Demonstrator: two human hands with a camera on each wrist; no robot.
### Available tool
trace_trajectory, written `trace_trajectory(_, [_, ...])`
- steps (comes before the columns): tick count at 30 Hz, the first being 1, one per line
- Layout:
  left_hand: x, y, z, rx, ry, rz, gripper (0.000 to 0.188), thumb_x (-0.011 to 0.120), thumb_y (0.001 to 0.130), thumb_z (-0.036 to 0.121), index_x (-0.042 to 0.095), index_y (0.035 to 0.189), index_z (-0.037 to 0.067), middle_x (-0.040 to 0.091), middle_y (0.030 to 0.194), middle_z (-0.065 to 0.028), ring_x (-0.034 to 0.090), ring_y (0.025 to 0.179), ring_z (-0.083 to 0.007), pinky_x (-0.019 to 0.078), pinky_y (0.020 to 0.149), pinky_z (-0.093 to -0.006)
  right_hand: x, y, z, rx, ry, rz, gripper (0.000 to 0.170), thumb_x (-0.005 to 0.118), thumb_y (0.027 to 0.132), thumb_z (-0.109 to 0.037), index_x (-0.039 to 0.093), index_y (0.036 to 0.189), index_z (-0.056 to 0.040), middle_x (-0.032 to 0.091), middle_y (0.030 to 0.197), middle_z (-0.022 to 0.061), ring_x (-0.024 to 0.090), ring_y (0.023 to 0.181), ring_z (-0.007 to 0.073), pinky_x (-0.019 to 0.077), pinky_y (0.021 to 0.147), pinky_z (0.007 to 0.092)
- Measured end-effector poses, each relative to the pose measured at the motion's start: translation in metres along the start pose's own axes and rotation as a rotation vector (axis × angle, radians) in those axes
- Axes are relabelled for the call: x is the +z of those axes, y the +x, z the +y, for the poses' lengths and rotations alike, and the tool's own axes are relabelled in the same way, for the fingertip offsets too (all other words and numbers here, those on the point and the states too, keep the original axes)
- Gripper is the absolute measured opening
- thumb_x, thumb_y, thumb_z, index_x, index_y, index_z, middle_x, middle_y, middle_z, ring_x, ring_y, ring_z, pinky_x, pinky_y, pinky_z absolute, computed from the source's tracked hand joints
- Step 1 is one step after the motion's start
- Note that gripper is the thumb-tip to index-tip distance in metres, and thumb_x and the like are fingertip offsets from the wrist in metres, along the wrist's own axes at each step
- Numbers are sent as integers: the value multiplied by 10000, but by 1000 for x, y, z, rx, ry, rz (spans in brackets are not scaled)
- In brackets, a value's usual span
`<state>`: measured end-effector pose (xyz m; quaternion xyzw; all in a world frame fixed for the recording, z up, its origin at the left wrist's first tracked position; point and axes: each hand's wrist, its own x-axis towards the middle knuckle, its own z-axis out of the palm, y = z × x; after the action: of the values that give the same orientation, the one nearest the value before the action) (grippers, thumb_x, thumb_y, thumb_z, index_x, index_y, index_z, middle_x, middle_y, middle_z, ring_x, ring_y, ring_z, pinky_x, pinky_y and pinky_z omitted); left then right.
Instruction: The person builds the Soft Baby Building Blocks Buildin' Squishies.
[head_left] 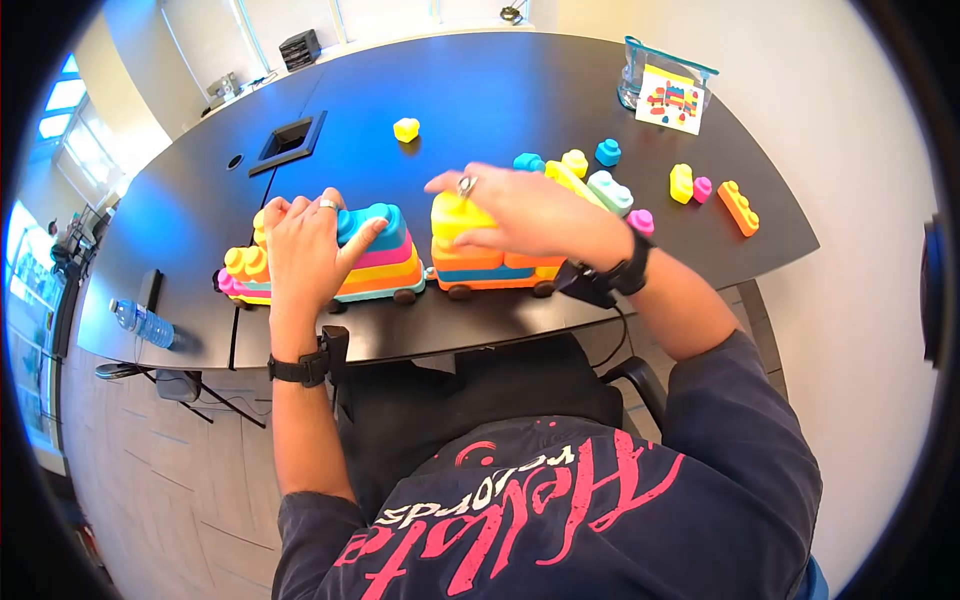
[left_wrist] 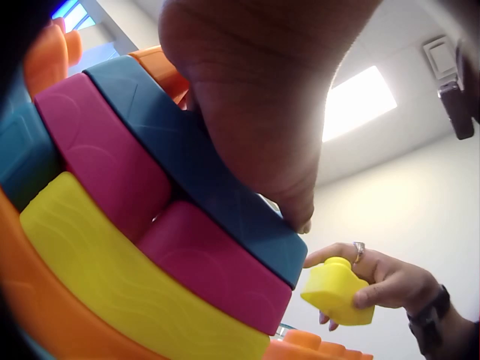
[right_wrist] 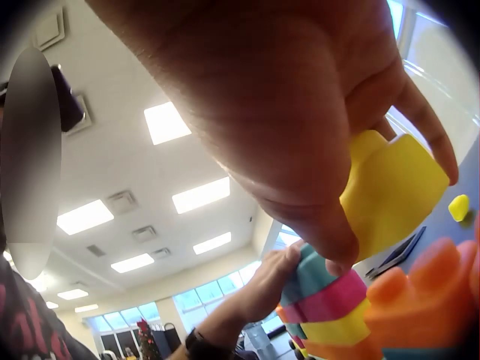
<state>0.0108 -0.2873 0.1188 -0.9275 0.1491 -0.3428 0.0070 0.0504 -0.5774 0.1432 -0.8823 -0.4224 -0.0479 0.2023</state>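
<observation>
My left hand [head_left: 310,250] grips the blue block [left_wrist: 202,176] atop the left stack, its thumb at the block's right end. Under that block come magenta blocks [left_wrist: 105,150], a yellow block [left_wrist: 142,285] and an orange layer, on a light-blue wheeled base [head_left: 375,292]. Between thumb and fingers, my right hand [head_left: 545,215] pinches a yellow block [right_wrist: 401,191]. It is held just over the orange blocks [head_left: 465,257] of the right wheeled stack, whose studs show in the left wrist view. Further left, partly behind my left hand, another wheeled piece carries orange blocks [head_left: 247,263].
One loose yellow block [head_left: 406,129] lies farther back. Several loose blocks, including a long orange block [head_left: 738,208] and a blue block [head_left: 607,152], lie to the right. A clear pouch [head_left: 629,80] with a picture card [head_left: 668,100] stands behind them. A water bottle [head_left: 145,322] lies at left.
</observation>
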Motion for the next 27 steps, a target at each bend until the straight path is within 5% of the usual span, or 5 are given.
trace_trajectory(9, [-4, 1, 3, 4, 36, -70, 506, 624, 995, 539, 639, 973, 34, 658, 822, -163, 627, 876, -332, 380, 990, -467, 37, 0, 5, 3, -80, -57, 601, 766, 932, -355, 540, 1465, -195, 645, 1067, 160, 706, 939, 387, 576, 819, 482])
trace_trajectory(16, [-3, 1, 3, -5, 31, -66, 485, 611, 1006, 526, 637, 1002, 42, 647, 818, -159, 626, 894, -334, 376, 991, -467, 65, -13, -3, 10, -274, 203, 597, 770, 907, -343, 602, 1467, -218, 644, 1072, 152, 716, 900, 343, 587, 748, 470])
trace_trajectory(19, [-1, 0, 2, 0, 36, -65, 477, 599, 1013, 519, 630, 998, 43, 640, 811, -161, 625, 890, -334, 373, 984, -466, 55, -12, -4, -20, -219, 150, 563, 717, 960, -373, 593, 1484, -208, 650, 1093, 160, 710, 918, 350, 558, 828, 467])
trace_trajectory(22, [3, 1, 0, 12, 45, -19, 509, 629, 989, 557, 644, 950, 50, 628, 775, -138, 606, 848, -311, 378, 965, -457, 24, -4, -6, 12, -46, -155, 577, 566, 1072, -484, 523, 1564, -188, 658, 1204, 213, 675, 1111, 392, 440, 1096, 444])
trace_trajectory(27, [-2, 1, 1, -3, 55, -53, 482, 581, 1020, 524, 627, 995, 45, 642, 809, -167, 619, 880, -334, 370, 983, -457, -29, 12, 111, 76, 440, 302, 541, 570, 1086, -394, 493, 1581, -190, 619, 1417, 226, 647, 1255, 361, 483, 1114, 429])
